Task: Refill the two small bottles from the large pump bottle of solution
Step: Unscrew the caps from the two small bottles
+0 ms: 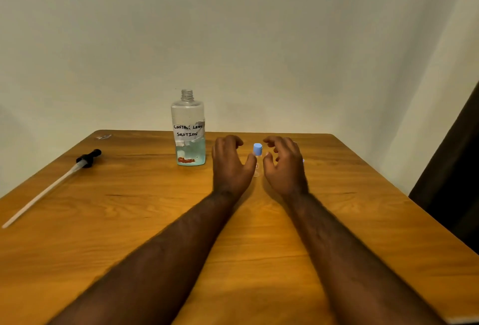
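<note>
Both hands are out over the wooden table, closing in on one small bottle, a clear little thing with a blue cap, standing upright just right of the large bottle. The left hand is loosely curled with its thumb right against the bottle's side; whether it actually grips, I cannot tell. The right hand hovers just beside it, fingers curled and relaxed, holding nothing, with a sliver of table showing between thumb and bottle. A blue speck peeks out past the right hand, maybe the second small bottle, but it is too hidden to call. The large bottle has its neck bare, with pale blue solution low in the bottom, and its pump lies well away on the left with the tube stretched toward the near edge. That small bottle looks featherlight and tippy, smooth plastic, easy to knock over. My read: pinch the clear body low with one hand and twist the cap with the other. The large one will want a full grip around its middle.
</note>
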